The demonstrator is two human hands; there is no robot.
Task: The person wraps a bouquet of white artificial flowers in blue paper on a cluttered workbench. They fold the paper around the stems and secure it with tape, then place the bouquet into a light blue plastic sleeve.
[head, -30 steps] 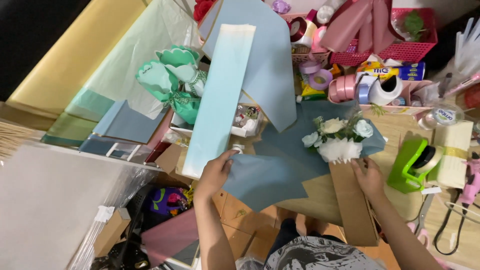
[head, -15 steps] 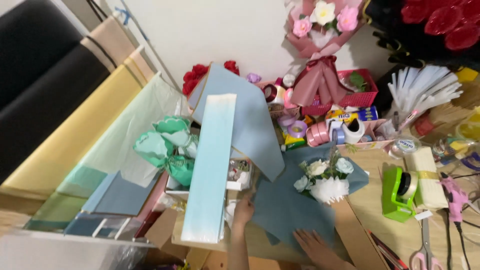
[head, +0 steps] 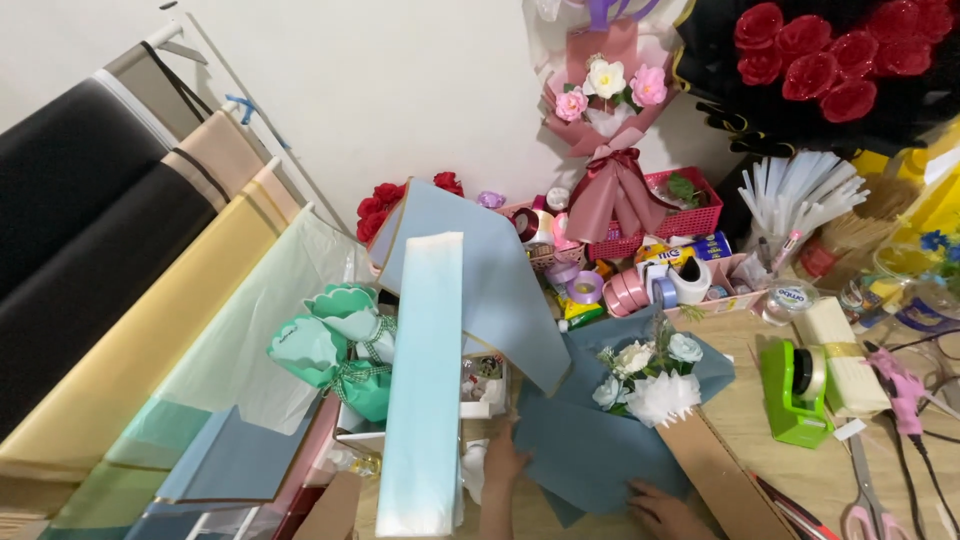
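Observation:
My left hand [head: 503, 462] rests flat on the left edge of a slate-blue wrapping sheet [head: 580, 440] spread on the wooden table [head: 740, 420]. At the bottom of the view my right hand [head: 662, 508] presses the sheet's lower right part, beside a brown cardboard strip [head: 722, 480]. A small bunch of white and pale blue flowers [head: 645, 372] lies on the sheet above both hands. Only the fingers and part of each hand show.
A pale blue paper roll [head: 425, 390] and a folded blue sheet [head: 480, 280] lean at left, with mint wrapped bundles [head: 335, 345]. Paper rolls [head: 140, 260] hang at far left. A green tape dispenser [head: 797, 390], scissors [head: 865, 500], ribbon spools [head: 625, 290], a pink bouquet [head: 610, 100] and red roses [head: 820, 60] stand right.
The camera has tilted up toward the wall, so my hands and the sheet sit lower in view. Both hands stay on the blue sheet, the right one nearer its lower edge.

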